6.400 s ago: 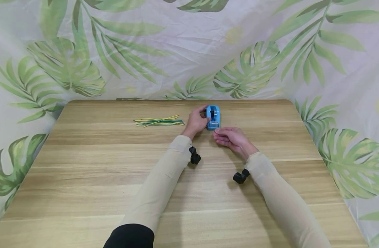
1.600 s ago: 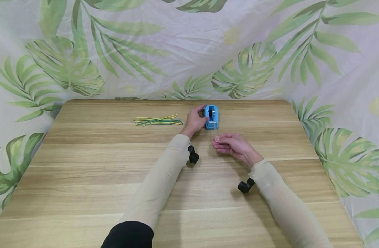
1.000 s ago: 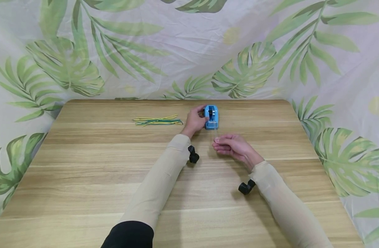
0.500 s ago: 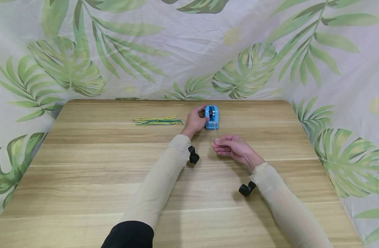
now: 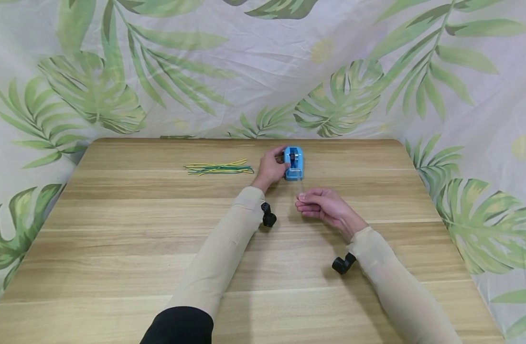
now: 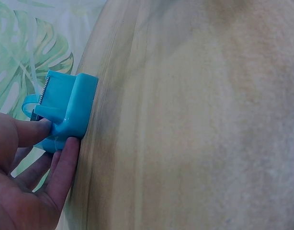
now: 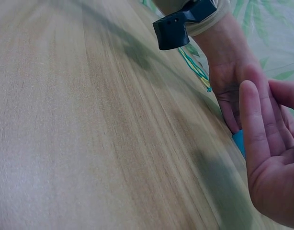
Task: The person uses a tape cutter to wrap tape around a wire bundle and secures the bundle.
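Observation:
A small blue tape dispenser point(image 5: 300, 163) stands on the wooden table near its back edge. My left hand point(image 5: 270, 169) grips its left side, and in the left wrist view the thumb and fingers hold the dispenser point(image 6: 82, 103) with its toothed cutter showing. From the dispenser's front a strip of clear tape point(image 5: 300, 185) stretches toward me. My right hand point(image 5: 326, 205) pinches the strip's free end between thumb and index finger, a short way in front of the dispenser. In the right wrist view the right hand point(image 7: 271, 155) hides most of the dispenser, and no tape can be made out.
A loose bundle of yellow and green wires or ties point(image 5: 220, 167) lies left of my left hand. The wooden table point(image 5: 159, 229) ends at a leaf-patterned curtain point(image 5: 263, 71) behind. Black wrist cameras sit on both sleeves.
Since the oldest frame, my right hand has moved back from the dispenser toward me, drawing out a strip of clear tape. Over the last second both hands have stayed nearly still.

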`<state>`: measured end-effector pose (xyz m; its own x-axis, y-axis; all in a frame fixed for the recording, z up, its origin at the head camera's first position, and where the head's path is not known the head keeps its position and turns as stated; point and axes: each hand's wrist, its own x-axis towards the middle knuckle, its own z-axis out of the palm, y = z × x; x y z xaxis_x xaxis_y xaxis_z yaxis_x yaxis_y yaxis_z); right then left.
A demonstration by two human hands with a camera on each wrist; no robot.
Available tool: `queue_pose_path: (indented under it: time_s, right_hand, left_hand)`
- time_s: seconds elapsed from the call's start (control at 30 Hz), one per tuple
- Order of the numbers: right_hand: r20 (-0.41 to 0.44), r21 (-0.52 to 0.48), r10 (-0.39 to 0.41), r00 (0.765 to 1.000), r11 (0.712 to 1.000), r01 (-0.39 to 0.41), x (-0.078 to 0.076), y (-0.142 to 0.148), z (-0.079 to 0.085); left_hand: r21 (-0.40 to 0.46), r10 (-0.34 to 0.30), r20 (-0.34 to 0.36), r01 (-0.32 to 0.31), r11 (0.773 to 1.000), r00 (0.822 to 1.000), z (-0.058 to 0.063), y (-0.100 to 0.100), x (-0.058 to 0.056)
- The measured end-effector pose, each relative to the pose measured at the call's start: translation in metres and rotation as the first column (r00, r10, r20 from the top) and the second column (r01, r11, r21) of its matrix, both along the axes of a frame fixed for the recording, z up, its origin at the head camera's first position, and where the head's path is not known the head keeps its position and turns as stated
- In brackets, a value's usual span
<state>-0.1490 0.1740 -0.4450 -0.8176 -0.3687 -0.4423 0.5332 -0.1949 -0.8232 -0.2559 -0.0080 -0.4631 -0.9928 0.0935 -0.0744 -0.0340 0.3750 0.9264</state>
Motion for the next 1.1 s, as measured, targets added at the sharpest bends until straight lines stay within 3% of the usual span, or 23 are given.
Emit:
queue_pose_path:
  time_s: [1.1]
  right_hand:
    - [-0.028, 0.009, 0.090, 0.995, 0.996, -0.090, 0.0075, 0.0081, -0.0006]
  left_hand:
    - [0.028, -0.007, -0.009, 0.008, 1.000, 1.000, -0.0018, 0.0000, -0.0006]
